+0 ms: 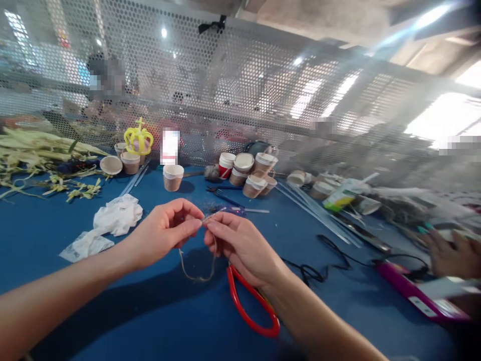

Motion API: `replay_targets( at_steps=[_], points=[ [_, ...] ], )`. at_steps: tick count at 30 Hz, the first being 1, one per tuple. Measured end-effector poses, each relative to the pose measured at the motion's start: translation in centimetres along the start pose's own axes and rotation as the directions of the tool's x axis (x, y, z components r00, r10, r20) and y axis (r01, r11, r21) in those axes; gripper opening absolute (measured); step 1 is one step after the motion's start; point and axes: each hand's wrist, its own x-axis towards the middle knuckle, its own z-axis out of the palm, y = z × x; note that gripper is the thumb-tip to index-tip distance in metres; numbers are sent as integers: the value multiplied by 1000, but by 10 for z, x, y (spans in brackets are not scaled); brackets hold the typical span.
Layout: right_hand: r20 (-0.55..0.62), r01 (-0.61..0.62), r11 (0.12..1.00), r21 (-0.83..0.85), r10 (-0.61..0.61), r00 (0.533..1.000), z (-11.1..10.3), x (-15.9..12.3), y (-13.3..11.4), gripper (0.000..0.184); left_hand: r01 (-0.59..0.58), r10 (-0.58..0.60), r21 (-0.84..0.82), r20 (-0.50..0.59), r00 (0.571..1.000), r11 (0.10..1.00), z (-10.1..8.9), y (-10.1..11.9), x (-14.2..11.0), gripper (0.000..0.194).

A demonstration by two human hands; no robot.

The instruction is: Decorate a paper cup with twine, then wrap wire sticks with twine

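My left hand (pixel 171 228) and my right hand (pixel 238 243) meet above the blue table (pixel 150 311). Thumb and forefinger of each pinch a thin piece of brown twine (pixel 199 278), and a loop of it dangles below the fingers. The exact crossing of the strands is hidden by my fingertips. Beneath my right wrist lie red-handled scissors (pixel 252 321), their blades out of sight. Just beyond the hands are a dark blue tool (pixel 229 209), probably a glue gun, and pliers (pixel 221 194). One paper cup (pixel 173 178) stands upright behind them.
Crumpled white tissue (pixel 118 215) lies left, near dried husks (pixel 45 150) and a yellow crown (pixel 139 139). Several paper cups (pixel 244 168) cluster at the back. Clear glue sticks (pixel 315 213), a black cable (pixel 315 273), a pink power strip (pixel 417 291) and another person's hand (pixel 456 250) are right.
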Motion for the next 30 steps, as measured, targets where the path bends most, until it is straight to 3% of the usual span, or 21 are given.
replay_targets(
  at_steps=[10, 22, 30],
  points=[
    [-33, -42, 994, 99, 45, 998, -9, -1, 22, 15, 34, -36, 50, 35, 999, 998, 8, -9, 2, 26],
    [-103, 60, 994, -93, -70, 992, -6, -3, 27, 18, 4, -4, 125, 1, 1000, 992, 4, -17, 4, 21],
    [-62, 105, 985, -138, -115, 991, -6, -3, 29, 17, 18, -19, 133, 4, 1000, 991, 2, -13, 4, 22]
  ],
)
